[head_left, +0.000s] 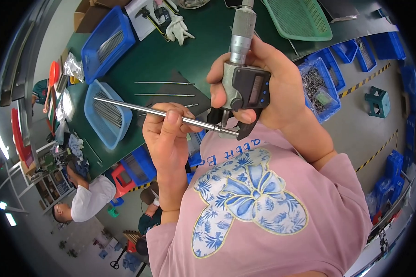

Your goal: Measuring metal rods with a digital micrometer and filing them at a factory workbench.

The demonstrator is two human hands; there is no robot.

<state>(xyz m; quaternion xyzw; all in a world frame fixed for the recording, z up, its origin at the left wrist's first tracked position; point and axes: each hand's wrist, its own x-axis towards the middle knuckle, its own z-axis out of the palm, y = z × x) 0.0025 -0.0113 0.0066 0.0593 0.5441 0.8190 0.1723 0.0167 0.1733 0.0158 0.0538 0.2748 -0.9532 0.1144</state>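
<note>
My right hand (275,85) is closed around a digital micrometer (252,85), whose silver thimble points up and away. Between the thumb and fingers of my left hand (168,129) is a thin, shiny steel rod (138,107), tapered at its far left end. The rod's near end lies at the micrometer's jaws, beside the spindle; I cannot tell whether they touch it. Behind my left hand, several similar rods lie on a dark cloth (182,83) on the green table.
Two blue baskets with more rods, a nearer one (88,111) and a farther one (90,71), stand at left. Beyond are a caliper (148,18) and white gloves (178,30). A green basket (326,34) sits far right. A bin of metal parts (330,111) is beside the table; a co-worker (94,198) is at lower left.
</note>
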